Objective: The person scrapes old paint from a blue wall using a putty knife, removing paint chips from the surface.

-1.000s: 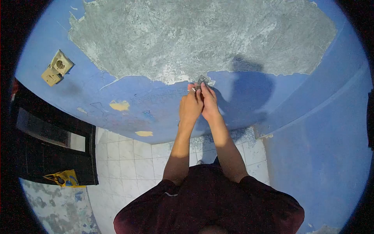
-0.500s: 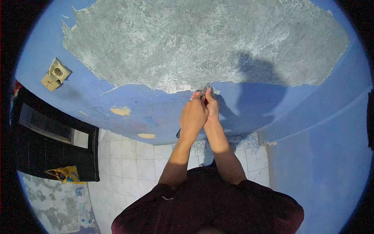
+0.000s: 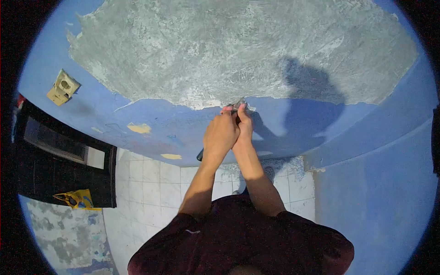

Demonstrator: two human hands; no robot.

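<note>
A scraper (image 3: pixel 200 155) with a dark handle is held between both hands at the wall. The handle's end sticks out below my left hand (image 3: pixel 221 134), whose fingers are wrapped round the tool. Pressed against it on the right, my right hand (image 3: pixel 245 124) has its thumb up along the metal blade. The blade touches the lower edge of the bare grey patch (image 3: pixel 238 50), where it meets the blue paint (image 3: pixel 284 119). Fingers hide most of the handle and part of the blade.
An open beige socket box (image 3: pixel 64 87) hangs on the wall at upper left. Below it are a dark door (image 3: pixel 43 176) and a yellow bag (image 3: pixel 81 199). White floor tiles (image 3: pixel 146 183) lie below, and a blue side wall (image 3: pixel 366 197) stands at right.
Both hands and the scraper have shifted slightly left, and the handle's end now sticks out further to the left. The shadow on the wall has moved a little right.
</note>
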